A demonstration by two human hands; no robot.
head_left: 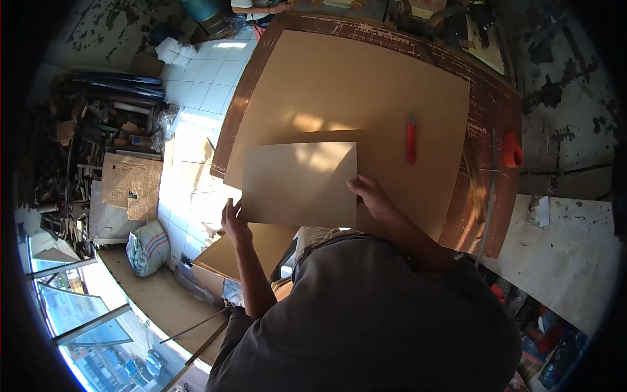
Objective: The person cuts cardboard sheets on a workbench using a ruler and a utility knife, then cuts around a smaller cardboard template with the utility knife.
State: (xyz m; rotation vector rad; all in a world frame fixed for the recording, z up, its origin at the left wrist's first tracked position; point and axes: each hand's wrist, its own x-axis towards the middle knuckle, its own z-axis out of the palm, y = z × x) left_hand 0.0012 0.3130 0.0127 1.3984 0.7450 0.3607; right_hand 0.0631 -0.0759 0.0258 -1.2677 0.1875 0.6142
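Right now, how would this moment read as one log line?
left hand: grips small board | right hand: grips same board | red cutter: lies apart on large sheet

Strong daylight enters from the lower left, where the glazed window panes (85, 313) are blown out to white, and it glares off the white tiled floor (196, 137). Softer dappled patches of sun fall on the large tan cardboard sheet (366, 85) and the smaller pale rectangular board (300, 183), while the right side stays dim. The fisheye lens bends straight edges toward a black, vignetted rim, where detail turns soft.
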